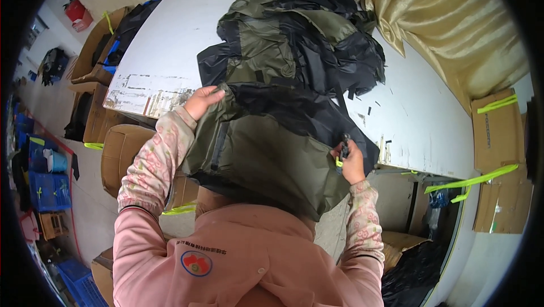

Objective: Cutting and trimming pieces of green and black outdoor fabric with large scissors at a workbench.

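Note:
An olive-and-black garment of thin, shiny fabric [272, 140] hangs over the near edge of the white table toward my body. My left hand [205, 102] is closed on its edge at the left, thumb on top of the cloth. On the right, my right hand [352, 162] is closed round small thread snips [344, 147] with dark blades and a yellow-green part. That hand also touches the garment's right side; whether its fingers pinch the cloth is hidden. More crumpled olive and black fabric [294, 35] lies farther back on the table, meeting the piece I hold.
The white table [170, 41] has worn patches and small dark scraps. Gold curtains [447, 29] hang behind it. Cardboard boxes [127, 154] stand at its left, and stacked cartons [498, 137] with yellow-green straps at the right. Blue crates [51, 191] stand at far left.

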Action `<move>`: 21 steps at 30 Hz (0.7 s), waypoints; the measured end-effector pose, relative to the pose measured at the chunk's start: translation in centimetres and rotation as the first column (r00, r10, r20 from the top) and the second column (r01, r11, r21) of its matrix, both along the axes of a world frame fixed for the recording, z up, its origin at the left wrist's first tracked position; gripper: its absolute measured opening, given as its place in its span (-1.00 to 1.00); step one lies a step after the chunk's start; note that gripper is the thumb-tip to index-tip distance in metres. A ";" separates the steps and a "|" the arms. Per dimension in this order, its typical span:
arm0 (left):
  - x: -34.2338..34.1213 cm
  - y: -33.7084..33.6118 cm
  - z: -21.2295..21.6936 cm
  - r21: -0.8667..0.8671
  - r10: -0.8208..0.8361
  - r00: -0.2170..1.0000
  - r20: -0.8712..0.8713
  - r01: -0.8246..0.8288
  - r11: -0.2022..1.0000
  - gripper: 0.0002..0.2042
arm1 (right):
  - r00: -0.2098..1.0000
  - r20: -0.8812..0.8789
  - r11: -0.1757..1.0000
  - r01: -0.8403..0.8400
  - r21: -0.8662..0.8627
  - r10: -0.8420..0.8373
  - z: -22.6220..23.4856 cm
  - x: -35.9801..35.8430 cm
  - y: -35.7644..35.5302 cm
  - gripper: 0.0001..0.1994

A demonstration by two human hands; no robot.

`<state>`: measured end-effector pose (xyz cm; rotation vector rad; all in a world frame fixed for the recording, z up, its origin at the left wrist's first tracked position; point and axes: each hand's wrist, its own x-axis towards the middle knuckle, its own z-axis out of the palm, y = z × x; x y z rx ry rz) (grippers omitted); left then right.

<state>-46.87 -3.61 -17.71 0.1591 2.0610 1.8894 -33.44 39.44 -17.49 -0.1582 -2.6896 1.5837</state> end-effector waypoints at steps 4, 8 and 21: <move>0.7 -1.8 5.1 0.561 -0.056 0.874 0.482 -0.260 0.786 -0.73 | 0.999 -0.030 1.000 -0.018 0.008 0.018 0.6 0.5 3.0 -0.83; 1.0 -2.9 5.1 0.490 0.018 0.876 0.483 -0.287 0.823 -0.73 | 0.999 0.000 0.989 -0.053 -0.141 0.054 2.8 -0.1 2.8 -0.84; -0.5 2.3 3.9 -0.579 -0.419 0.568 -0.708 -0.128 0.806 -0.70 | 0.996 0.048 0.996 -0.073 -0.048 0.076 1.8 -1.5 2.9 -0.71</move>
